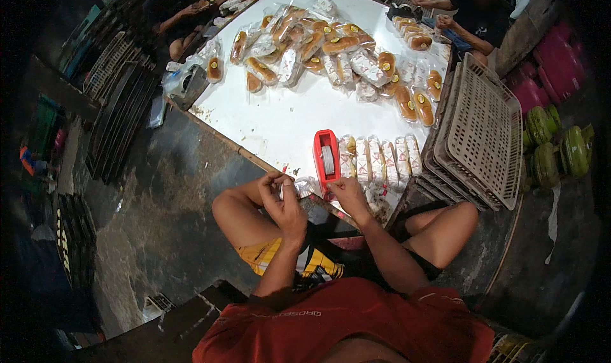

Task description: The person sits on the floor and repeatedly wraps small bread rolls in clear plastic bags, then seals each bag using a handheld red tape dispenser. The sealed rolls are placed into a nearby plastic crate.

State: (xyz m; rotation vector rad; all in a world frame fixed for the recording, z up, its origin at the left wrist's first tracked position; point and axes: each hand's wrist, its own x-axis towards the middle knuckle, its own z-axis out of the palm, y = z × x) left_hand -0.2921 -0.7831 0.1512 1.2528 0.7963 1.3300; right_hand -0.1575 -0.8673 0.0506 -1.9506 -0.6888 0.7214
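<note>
Close to the table corner, my left hand (285, 201) has its fingers curled at a clear plastic wrapper (304, 186); whether it grips the wrapper cannot be told. My right hand (349, 196) is at the near end of a red tape dispenser (326, 160), thumb and fingertips together; anything between them is too small to tell. A roll of tape sits in the dispenser. Just right of it, wrapped bread rolls (377, 160) lie side by side in a row. Farther back on the white table (267, 117) is a loose pile of bagged bread rolls (312, 43).
Stacked plastic crates (484, 133) stand against the table's right side. Dark stacked trays (121, 119) are on the floor at left. Two people sit at the far corners, one near a black tape dispenser (405, 12). Another dispenser (188, 82) stands at the left edge.
</note>
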